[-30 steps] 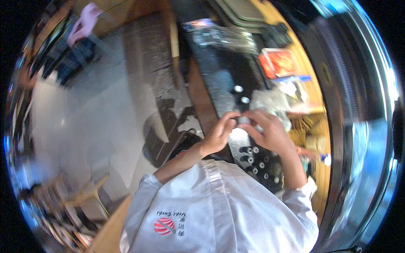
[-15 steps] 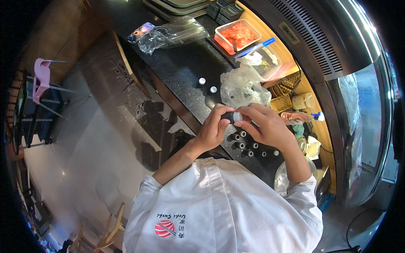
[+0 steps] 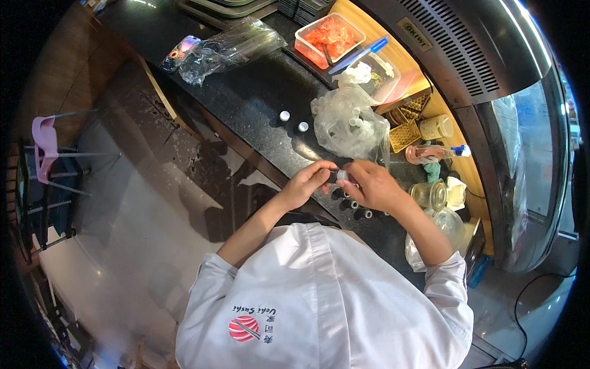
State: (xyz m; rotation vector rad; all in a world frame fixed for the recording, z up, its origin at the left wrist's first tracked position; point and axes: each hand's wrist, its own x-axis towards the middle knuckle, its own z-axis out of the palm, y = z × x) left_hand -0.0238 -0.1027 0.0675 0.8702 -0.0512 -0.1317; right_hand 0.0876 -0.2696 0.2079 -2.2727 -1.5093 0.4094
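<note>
A small dark bottle is gripped by its body in my left hand, low over the counter. The fingers of my right hand are closed round the white cap at its other end. I cannot tell how tight the cap sits. Beneath my right hand stand several more small dark bottles with pale tops, partly hidden by it. Two loose white caps, one farther left and one nearer, lie on the counter beyond my hands.
Beyond my hands a clear plastic bag holds small white pieces. Farther back are a tub of orange-red food, a blue-handled utensil and plastic wrapping. A wicker basket, spray bottle and glass jar stand at right.
The whole view has shifted, with the counter items now farther left. Both hands stay on the small bottle and its cap, and my right hand now covers more of the standing bottles.
</note>
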